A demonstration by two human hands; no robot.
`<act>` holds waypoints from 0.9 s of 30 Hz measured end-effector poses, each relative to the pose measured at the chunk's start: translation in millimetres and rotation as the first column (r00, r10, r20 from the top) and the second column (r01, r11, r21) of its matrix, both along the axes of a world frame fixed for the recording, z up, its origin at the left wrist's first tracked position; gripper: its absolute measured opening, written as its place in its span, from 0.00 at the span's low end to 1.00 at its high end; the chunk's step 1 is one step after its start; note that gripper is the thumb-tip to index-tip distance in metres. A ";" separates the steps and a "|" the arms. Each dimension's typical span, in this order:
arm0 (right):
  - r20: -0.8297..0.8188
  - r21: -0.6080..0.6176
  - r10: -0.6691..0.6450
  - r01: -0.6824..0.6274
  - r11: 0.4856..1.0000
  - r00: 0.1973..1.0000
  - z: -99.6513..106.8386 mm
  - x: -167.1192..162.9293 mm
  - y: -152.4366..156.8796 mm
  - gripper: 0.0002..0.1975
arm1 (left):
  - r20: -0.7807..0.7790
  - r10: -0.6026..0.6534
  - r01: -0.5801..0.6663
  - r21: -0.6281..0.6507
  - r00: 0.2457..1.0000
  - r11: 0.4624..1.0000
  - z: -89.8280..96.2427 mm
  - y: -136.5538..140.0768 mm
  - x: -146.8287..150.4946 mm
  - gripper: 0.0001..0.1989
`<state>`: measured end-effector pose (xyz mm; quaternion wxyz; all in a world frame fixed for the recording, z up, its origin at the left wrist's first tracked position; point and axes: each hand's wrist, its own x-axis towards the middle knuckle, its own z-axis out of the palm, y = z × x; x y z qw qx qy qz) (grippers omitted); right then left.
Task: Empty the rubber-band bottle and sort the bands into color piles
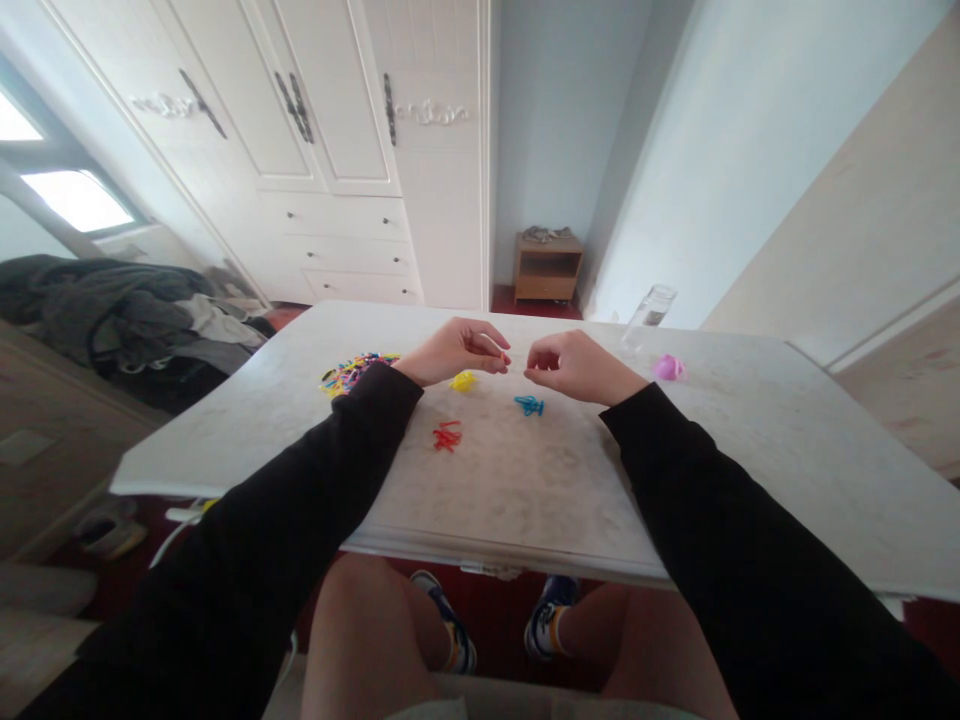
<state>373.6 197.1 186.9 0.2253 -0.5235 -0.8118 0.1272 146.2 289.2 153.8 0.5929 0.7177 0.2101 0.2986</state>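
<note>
Over the far part of the table, my left hand (463,350) has its thumb and fingers pinched together, with a tiny orange-red bit at the tips, too small to name. Facing it across a small gap, my right hand (576,364) is closed, index finger and thumb together; what they hold, if anything, is hidden. Below the hands lie small bunches of thin bands: a yellow bunch (463,381), a blue bunch (529,405) and a red bunch (448,436). A mixed pile of colourful bands (352,373) spreads beside my left wrist, partly covered by the sleeve.
On the white table (555,490), right of my right hand, sit a crumpled purple thing (669,368) and a clear bottle (649,315). Dark clothes (112,310) are heaped at the left. A white wardrobe (442,200) and a small wooden cabinet (548,268) stand beyond.
</note>
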 end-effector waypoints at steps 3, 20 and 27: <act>-0.120 0.149 0.026 -0.008 0.989 0.992 -6.0 -6.4 2.9 0.05 | -0.005 -0.038 0.038 0.017 0.999 0.999 -0.9 0.7 0.1 0.22; -0.163 0.237 0.055 -0.015 0.971 0.985 -14.1 -12.4 5.2 0.06 | 0.000 0.001 -0.001 0.030 1.000 1.000 1.9 -2.0 0.4 0.23; -0.082 0.212 -0.052 0.069 0.975 0.995 -7.2 -14.3 0.1 0.07 | -0.002 0.074 -0.073 0.070 0.997 0.995 1.7 4.2 -2.5 0.21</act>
